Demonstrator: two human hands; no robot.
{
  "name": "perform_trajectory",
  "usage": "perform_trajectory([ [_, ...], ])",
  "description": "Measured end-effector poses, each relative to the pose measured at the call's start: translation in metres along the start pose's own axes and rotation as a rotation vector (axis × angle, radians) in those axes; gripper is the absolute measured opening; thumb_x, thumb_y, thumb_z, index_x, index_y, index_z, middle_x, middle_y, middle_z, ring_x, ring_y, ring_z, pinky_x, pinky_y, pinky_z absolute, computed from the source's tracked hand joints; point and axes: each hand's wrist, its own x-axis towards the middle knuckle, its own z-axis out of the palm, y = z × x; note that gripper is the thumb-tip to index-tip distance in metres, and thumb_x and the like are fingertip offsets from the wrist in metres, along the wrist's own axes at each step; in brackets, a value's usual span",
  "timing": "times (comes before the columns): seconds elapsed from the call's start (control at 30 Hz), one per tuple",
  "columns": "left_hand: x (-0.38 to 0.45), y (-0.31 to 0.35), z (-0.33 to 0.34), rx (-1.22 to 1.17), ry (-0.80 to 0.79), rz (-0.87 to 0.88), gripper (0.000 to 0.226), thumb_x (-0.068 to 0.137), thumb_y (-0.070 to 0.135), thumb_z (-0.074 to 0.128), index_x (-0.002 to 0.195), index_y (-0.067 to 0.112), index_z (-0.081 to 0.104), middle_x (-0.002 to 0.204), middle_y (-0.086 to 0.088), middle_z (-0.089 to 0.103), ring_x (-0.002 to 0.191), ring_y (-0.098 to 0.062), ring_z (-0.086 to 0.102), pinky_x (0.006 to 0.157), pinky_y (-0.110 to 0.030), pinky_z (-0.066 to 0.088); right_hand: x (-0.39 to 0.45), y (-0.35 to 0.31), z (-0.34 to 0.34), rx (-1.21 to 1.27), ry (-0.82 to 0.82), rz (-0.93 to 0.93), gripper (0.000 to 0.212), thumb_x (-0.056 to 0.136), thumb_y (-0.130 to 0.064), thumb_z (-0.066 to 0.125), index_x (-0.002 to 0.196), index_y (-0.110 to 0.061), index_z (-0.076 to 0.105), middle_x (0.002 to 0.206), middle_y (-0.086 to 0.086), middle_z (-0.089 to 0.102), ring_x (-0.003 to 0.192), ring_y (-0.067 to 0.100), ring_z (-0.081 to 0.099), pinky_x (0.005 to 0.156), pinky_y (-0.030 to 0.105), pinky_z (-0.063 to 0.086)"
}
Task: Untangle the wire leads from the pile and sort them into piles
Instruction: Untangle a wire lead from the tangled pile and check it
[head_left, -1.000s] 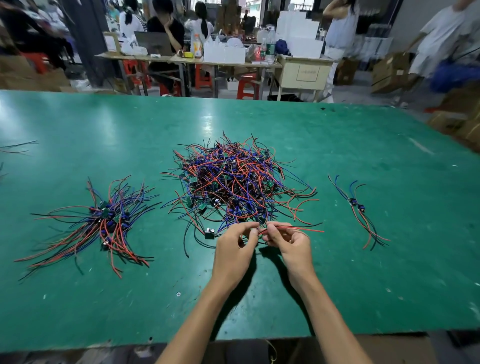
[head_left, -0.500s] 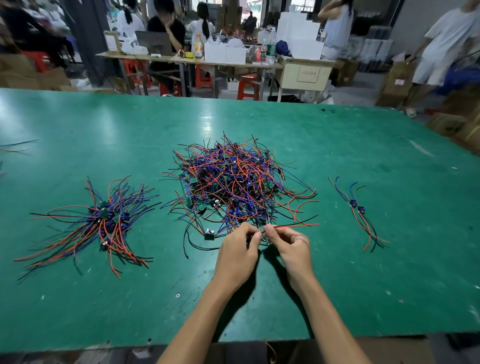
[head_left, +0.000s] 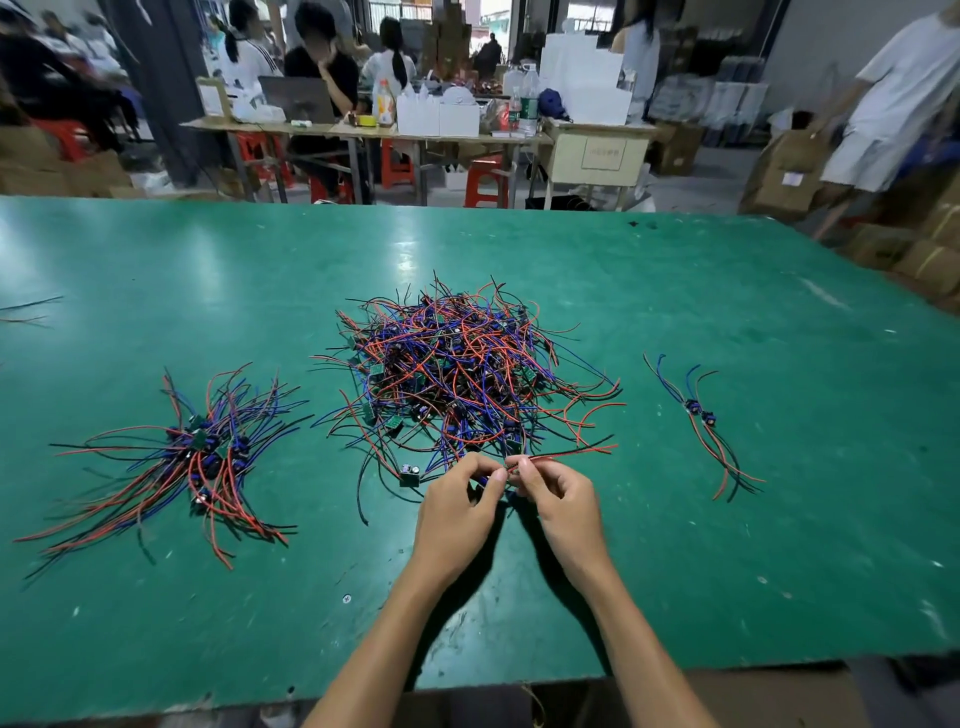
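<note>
A tangled pile (head_left: 457, 374) of red, blue and black wire leads with small green boards lies at the middle of the green table (head_left: 727, 545). My left hand (head_left: 460, 512) and my right hand (head_left: 563, 499) meet at the pile's near edge, fingertips pinched on one wire lead (head_left: 566, 453) whose red and black wires stretch out to the right. A sorted pile (head_left: 202, 457) lies on the left. A small pile (head_left: 701, 421) of two or three leads lies on the right.
One loose small board (head_left: 410, 474) with black wires sits just left of my left hand. Stray wires (head_left: 31, 309) lie at the far left edge. Beyond the table are people, work tables, red stools and cardboard boxes.
My hands have stayed pinched together at the pile's near edge. The held lead's red and black wires have shifted slightly; the piles have not moved.
</note>
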Motion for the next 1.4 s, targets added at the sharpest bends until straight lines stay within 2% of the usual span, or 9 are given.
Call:
perform_trajectory([
  [0.17, 0.002, 0.001, 0.001, -0.071, 0.009, -0.01, 0.007, 0.094, 0.023, 0.069, 0.09, 0.026, 0.074, 0.089, 0.017, 0.073, 0.084, -0.005, 0.065, 0.073, -0.025, 0.052, 0.001, -0.001, 0.005, -0.18, 0.017, -0.024, 0.024, 0.1, -0.031, 0.057, 0.089, -0.028, 0.079, 0.079, -0.008, 0.076, 0.076, 0.013, 0.068, 0.078, 0.038, 0.054],
  [0.3, 0.001, 0.002, 0.001, -0.111, 0.007, -0.01, 0.009, 0.092, 0.02, 0.071, 0.089, 0.027, 0.075, 0.087, 0.016, 0.073, 0.082, -0.004, 0.066, 0.068, -0.018, 0.049, 0.008, -0.007, 0.015, -0.214, 0.086, 0.054, 0.029, 0.099, -0.022, 0.058, 0.08, -0.034, 0.076, 0.079, -0.011, 0.075, 0.081, 0.008, 0.067, 0.08, 0.031, 0.051],
  [0.5, 0.001, 0.005, -0.001, -0.115, 0.016, 0.013, 0.008, 0.092, 0.018, 0.072, 0.085, 0.021, 0.074, 0.081, 0.01, 0.072, 0.071, -0.002, 0.058, 0.061, -0.018, 0.042, 0.017, -0.018, 0.022, -0.201, 0.249, 0.159, 0.032, 0.096, -0.026, 0.053, 0.071, -0.034, 0.071, 0.075, -0.011, 0.068, 0.074, 0.004, 0.058, 0.062, 0.017, 0.038],
  [0.7, -0.001, 0.008, -0.003, -0.131, 0.008, 0.009, 0.009, 0.092, 0.019, 0.073, 0.083, 0.019, 0.074, 0.082, 0.008, 0.073, 0.078, -0.006, 0.063, 0.071, -0.026, 0.049, 0.033, -0.026, 0.01, -0.159, 0.344, 0.219, 0.034, 0.096, -0.028, 0.048, 0.074, -0.032, 0.073, 0.084, -0.012, 0.068, 0.081, 0.011, 0.057, 0.066, 0.03, 0.038],
  [0.93, -0.002, 0.008, -0.002, -0.089, -0.043, -0.008, 0.011, 0.092, 0.025, 0.072, 0.081, 0.027, 0.072, 0.078, 0.01, 0.07, 0.075, -0.008, 0.064, 0.071, -0.03, 0.052, 0.043, -0.034, 0.001, 0.17, 0.417, 0.42, 0.034, 0.095, -0.025, 0.045, 0.074, -0.018, 0.071, 0.078, -0.004, 0.071, 0.048, 0.011, 0.034, 0.042, 0.021, 0.026],
  [1.1, -0.003, 0.008, -0.003, -0.101, -0.035, 0.023, 0.011, 0.092, 0.023, 0.072, 0.08, 0.025, 0.072, 0.074, 0.012, 0.068, 0.066, 0.0, 0.058, 0.063, -0.018, 0.043, 0.046, -0.044, -0.012, 0.467, 0.343, 0.545, 0.021, 0.091, -0.02, 0.048, 0.073, -0.015, 0.06, 0.063, 0.0, 0.065, 0.034, 0.007, 0.018, 0.033, 0.016, 0.013],
  [1.23, -0.003, 0.01, -0.003, -0.158, 0.042, -0.01, 0.009, 0.091, 0.022, 0.074, 0.082, 0.023, 0.076, 0.076, 0.011, 0.072, 0.064, -0.002, 0.058, 0.063, -0.022, 0.045, 0.022, -0.03, -0.011, 0.226, 0.191, 0.23, 0.043, 0.105, -0.038, 0.049, 0.08, -0.015, 0.075, 0.072, 0.003, 0.071, 0.039, 0.005, 0.037, 0.036, 0.017, 0.027],
  [1.33, -0.004, 0.011, -0.004, -0.151, 0.029, 0.015, 0.008, 0.092, 0.02, 0.073, 0.086, 0.022, 0.078, 0.08, 0.013, 0.073, 0.072, -0.002, 0.064, 0.07, -0.025, 0.05, 0.004, -0.012, -0.002, -0.112, -0.018, -0.046, 0.036, 0.096, -0.052, 0.06, 0.086, -0.023, 0.08, 0.081, -0.004, 0.077, 0.07, 0.007, 0.068, 0.064, 0.028, 0.054],
  [1.4, -0.004, 0.015, -0.004, -0.157, 0.019, 0.009, 0.008, 0.092, 0.02, 0.072, 0.089, 0.022, 0.078, 0.081, 0.012, 0.074, 0.072, -0.001, 0.064, 0.069, -0.022, 0.05, 0.005, -0.006, -0.001, -0.205, -0.05, -0.101, 0.027, 0.092, -0.052, 0.062, 0.087, -0.032, 0.079, 0.083, -0.009, 0.077, 0.078, 0.009, 0.07, 0.074, 0.036, 0.055],
])
